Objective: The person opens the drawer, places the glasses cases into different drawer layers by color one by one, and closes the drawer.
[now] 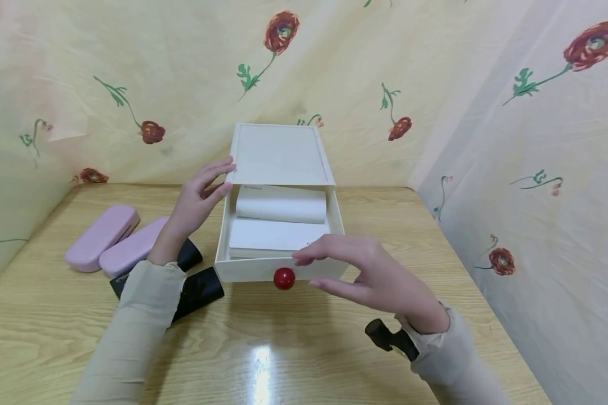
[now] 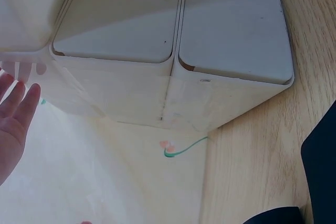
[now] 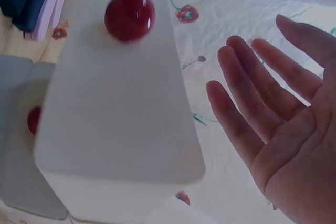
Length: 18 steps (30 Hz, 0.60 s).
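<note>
White drawer (image 1: 253,271), extended from cabinet (image 1: 282,153), containing papers (image 1: 281,203). Left hand (image 1: 196,197): grip wide, at cabinet's side, perhaps steadying it. Right hand (image 1: 372,273): grip wide, holding nothing, near red knob (image 1: 284,278).

My head view looks forward and down; both wrist views face the white drawer unit (image 1: 284,154) closer up, apparently sharing its front (image 2: 157,19).
</note>
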Each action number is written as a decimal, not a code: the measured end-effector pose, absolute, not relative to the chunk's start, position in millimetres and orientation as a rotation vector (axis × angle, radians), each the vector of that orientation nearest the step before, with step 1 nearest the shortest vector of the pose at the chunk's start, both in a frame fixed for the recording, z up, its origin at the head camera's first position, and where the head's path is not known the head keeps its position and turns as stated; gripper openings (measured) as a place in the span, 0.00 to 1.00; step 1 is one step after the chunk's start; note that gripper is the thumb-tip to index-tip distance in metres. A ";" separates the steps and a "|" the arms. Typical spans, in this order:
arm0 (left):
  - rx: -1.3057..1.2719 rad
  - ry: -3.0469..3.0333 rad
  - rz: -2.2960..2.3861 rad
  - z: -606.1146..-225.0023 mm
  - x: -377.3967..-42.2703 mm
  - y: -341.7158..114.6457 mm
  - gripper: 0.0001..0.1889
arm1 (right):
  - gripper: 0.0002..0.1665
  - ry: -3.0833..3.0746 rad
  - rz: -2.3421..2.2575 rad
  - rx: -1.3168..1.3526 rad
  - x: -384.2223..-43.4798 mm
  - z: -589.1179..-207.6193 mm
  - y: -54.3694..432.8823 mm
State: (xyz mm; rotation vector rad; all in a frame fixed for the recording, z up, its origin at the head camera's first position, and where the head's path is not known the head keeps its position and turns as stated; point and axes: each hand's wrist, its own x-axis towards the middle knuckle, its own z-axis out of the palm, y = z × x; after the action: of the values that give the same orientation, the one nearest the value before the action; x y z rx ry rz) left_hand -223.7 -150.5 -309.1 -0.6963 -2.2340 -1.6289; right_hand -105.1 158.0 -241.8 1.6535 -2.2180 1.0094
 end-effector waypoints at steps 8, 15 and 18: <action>-0.697 -2.231 -1.659 -310.7 -224.8 -149.8 0.21 | 0.17 -2.263 1.054 1.583 -95.9 -263.8 156.1; -0.695 -2.231 -1.665 -311.3 -224.5 -148.8 0.21 | 0.14 -2.388 1.063 1.446 -91.1 -282.4 155.2; -0.688 -2.232 -1.663 -311.4 -224.1 -149.7 0.21 | 0.12 -2.432 1.005 1.364 -90.4 -287.1 153.1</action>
State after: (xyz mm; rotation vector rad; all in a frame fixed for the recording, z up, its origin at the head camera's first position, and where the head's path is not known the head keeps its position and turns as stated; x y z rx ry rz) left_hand -224.1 -149.7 -311.4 -0.6883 -2.2319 -1.6634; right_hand -90.4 153.1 -287.1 1.3638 -2.4325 1.0051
